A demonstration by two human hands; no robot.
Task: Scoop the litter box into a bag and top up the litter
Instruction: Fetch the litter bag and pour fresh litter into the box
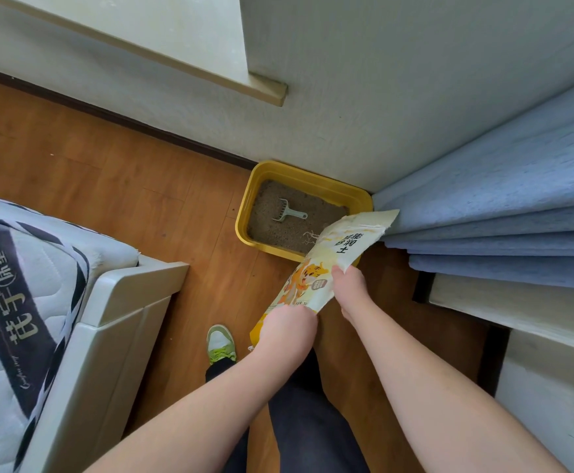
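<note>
A yellow litter box (244, 213) stands on the wooden floor in the corner by the wall, filled with brown-grey litter (275, 230). A pale green scoop (287, 210) lies on the litter. A yellow-and-white litter bag (333, 254) with a cartoon tiger is tilted, its open top hanging over the box's near right corner. My left hand (287, 327) grips the bag's lower end. My right hand (348, 286) holds its right edge near the middle. No litter is seen falling from the bag.
A bed frame (122, 315) with a quilted mattress (23, 278) stands at the left. Blue curtains (504, 199) hang right of the box, with white furniture (545, 353) below them. My shoe (220, 343) and dark trouser leg rest on the floor (108, 172). A window sill (265, 90) juts out above.
</note>
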